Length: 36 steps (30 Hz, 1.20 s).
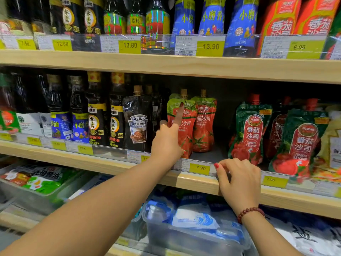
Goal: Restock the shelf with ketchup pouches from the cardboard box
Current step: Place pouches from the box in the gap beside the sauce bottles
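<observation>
On the middle wooden shelf (103,163), the left hand (167,143) presses a straight forefinger up the front red-and-green spouted ketchup pouch (188,126) without clasping it. At the pouch's 4 o'clock the right hand (239,180) curls over the clear plastic price rail (200,168). Best to square the pouch upright, label forward, leaving the 3 o'clock gap free.

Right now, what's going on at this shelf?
A person is working the ketchup row on the middle shelf. The left hand lays one straight finger against the front red pouch, which stands upright with a second pouch just behind and to the right of it. The right hand grips the rail at the shelf edge. Neither hand carries a pouch. A gap is open between the red pouches and the green pouches, and the box is not in view.
</observation>
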Each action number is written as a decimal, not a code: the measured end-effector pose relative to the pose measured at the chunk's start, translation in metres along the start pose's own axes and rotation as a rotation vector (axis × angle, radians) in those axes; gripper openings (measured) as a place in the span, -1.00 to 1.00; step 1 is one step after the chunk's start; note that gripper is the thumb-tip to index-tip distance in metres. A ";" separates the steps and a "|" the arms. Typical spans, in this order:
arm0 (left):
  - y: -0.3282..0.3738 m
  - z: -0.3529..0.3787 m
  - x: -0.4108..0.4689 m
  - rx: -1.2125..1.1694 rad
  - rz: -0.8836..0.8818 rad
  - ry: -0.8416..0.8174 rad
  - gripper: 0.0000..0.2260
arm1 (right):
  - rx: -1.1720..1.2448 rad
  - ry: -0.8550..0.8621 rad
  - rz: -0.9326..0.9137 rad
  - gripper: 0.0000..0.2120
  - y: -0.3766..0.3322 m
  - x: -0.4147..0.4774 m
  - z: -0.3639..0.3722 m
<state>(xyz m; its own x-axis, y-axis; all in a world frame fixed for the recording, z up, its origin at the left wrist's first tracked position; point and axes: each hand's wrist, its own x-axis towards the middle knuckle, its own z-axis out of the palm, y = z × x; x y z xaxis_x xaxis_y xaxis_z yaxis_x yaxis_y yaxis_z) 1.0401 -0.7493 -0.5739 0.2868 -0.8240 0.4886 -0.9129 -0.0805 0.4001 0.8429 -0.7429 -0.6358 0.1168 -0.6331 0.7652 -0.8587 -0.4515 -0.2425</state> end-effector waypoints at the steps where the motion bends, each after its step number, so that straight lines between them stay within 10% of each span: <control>1: 0.000 0.001 0.003 -0.002 0.007 -0.019 -0.04 | 0.000 0.002 -0.002 -0.86 0.000 0.000 0.000; 36: -0.031 0.035 0.073 -0.035 0.010 -0.097 0.02 | -0.010 0.096 -0.052 -0.77 0.004 -0.003 0.010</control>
<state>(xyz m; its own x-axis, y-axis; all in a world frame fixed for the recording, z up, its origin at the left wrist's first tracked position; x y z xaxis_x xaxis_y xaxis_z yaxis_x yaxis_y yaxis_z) 1.0793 -0.8262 -0.5779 0.2464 -0.8754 0.4158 -0.9044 -0.0536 0.4232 0.8445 -0.7490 -0.6456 0.1137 -0.5453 0.8305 -0.8577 -0.4757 -0.1950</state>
